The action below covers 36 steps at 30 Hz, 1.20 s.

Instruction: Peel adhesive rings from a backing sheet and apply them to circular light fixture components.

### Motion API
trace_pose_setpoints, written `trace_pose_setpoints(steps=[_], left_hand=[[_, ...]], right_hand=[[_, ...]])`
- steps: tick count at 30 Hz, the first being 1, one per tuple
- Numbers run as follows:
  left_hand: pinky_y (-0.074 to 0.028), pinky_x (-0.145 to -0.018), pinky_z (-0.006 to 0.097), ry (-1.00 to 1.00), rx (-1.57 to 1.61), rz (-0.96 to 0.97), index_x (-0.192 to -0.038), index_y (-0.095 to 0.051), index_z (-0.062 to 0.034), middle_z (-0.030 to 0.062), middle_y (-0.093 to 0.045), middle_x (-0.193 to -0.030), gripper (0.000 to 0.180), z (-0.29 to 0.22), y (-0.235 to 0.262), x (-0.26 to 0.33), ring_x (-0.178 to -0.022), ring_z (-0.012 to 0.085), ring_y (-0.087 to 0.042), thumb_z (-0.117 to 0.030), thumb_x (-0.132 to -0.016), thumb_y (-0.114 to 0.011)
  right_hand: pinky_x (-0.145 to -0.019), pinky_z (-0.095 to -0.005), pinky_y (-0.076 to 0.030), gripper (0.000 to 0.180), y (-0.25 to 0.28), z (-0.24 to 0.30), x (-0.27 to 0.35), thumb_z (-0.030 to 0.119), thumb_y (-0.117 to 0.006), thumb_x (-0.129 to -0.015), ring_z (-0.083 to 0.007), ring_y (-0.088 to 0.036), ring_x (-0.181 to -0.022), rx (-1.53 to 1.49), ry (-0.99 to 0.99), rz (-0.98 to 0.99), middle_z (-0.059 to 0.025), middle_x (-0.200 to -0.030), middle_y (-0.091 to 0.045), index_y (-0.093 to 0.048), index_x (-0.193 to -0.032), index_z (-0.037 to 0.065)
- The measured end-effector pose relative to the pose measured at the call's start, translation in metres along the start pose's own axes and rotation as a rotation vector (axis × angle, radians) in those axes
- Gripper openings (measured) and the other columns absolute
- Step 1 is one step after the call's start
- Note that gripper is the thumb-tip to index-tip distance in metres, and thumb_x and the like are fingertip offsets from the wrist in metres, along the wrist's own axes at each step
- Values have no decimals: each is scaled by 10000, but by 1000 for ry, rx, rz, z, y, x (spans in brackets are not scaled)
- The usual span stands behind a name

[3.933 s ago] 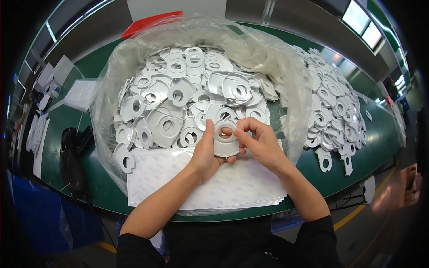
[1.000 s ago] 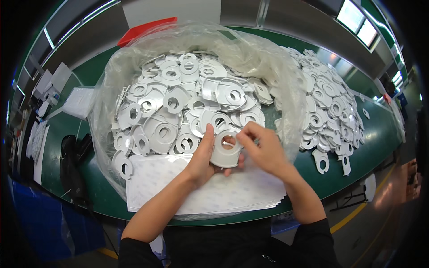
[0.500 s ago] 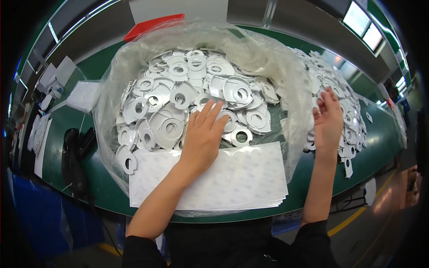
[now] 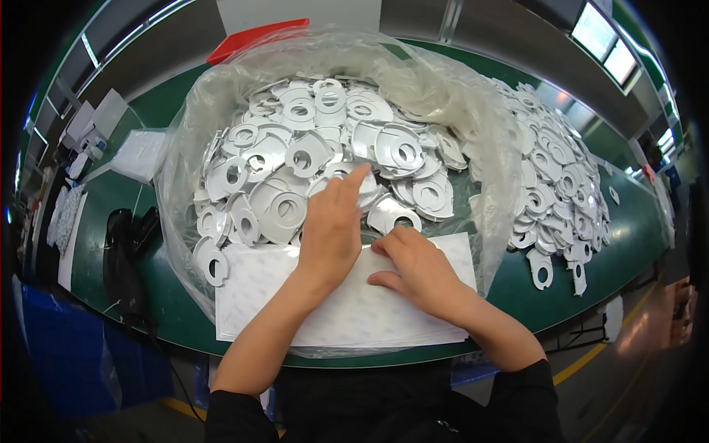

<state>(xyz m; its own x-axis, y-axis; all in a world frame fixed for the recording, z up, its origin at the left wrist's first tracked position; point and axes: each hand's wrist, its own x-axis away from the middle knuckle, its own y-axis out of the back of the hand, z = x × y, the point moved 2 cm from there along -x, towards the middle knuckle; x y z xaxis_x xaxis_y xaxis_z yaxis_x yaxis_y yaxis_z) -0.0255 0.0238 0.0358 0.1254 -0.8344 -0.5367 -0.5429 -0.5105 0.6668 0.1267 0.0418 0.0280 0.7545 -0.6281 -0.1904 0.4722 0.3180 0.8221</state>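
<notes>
A big heap of white plastic parts [image 4: 284, 210], flat and rounded with a round hole in each, fills an open clear plastic bag [image 4: 498, 159]. At the heap's near edge, my left hand [image 4: 330, 232] has its fingers curled against a tilted plastic part [image 4: 368, 190], partly hidden behind them. My right hand [image 4: 422, 269] hovers over a stack of white sheets [image 4: 258, 310], its thumb apart from its fingers and nothing visible between them. Just past its fingertips lies another plastic part [image 4: 384, 214].
A second pile of similar parts [image 4: 557, 177] lies on the green table [image 4: 591, 303] to the right. On the left are a black corded tool [image 4: 122, 258] and a clear bag with white contents [image 4: 139, 155]. Behind the bag stands a red tray [image 4: 255, 40].
My right hand has come from the right-hand pile to the sheets, beside my left hand. My left fingers have drawn together, and the part beside them has shifted and tilted.
</notes>
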Motion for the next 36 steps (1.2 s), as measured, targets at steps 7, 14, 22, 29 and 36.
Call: trace_pose_setpoints(steps=[7, 14, 22, 29, 36], left_hand=[[-472, -720, 352, 340, 860, -95, -1000, -507, -38, 113, -531, -944, 204, 8, -2, 2, -863, 226, -564, 34, -818, -565], [-501, -881, 440, 818, 1808, 139, -1085, -468, -81, 214, -471, -1273, 456, 11, -21, 11, -1136, 346, -512, -453, -991, -220], [-454, -706, 350, 764, 1864, 97, -974, -513, -115, 183, -528, -1176, 479, 23, -36, 17, -981, 288, -553, -472, -991, -193], [-440, -680, 341, 751, 1829, 29, -958, -503, -116, 180, -539, -1141, 468, 20, -38, 17, -960, 274, -547, -468, -992, -196], [-436, -670, 325, 801, 1778, 18, -955, -463, -109, 194, -537, -1135, 480, 15, -35, 15, -943, 257, -550, -479, -992, -158]], right_hand=[[-743, -368, -473, 329, 5, -2, -8, 171, -745, -706, -269, -555, -909, -63, -150, 151, -98, -930, -545, -549, -938, 43], [-688, -375, -491, 240, -9, 8, 8, 142, -718, -693, -259, -519, -904, 72, -8, 75, -86, -926, -527, -544, -828, 44], [-741, -366, -457, 446, 3, -1, 2, 165, -787, -629, -274, -543, -863, 33, -48, -32, -93, -853, -559, -562, -986, 19], [-744, -344, -464, 447, 5, -12, -12, 151, -793, -635, -256, -588, -839, -78, -66, 138, -103, -893, -600, -560, -989, 11], [-714, -361, -475, 267, 6, -3, -12, 138, -766, -649, -247, -574, -818, -47, -131, 224, -94, -875, -590, -594, -827, 38]])
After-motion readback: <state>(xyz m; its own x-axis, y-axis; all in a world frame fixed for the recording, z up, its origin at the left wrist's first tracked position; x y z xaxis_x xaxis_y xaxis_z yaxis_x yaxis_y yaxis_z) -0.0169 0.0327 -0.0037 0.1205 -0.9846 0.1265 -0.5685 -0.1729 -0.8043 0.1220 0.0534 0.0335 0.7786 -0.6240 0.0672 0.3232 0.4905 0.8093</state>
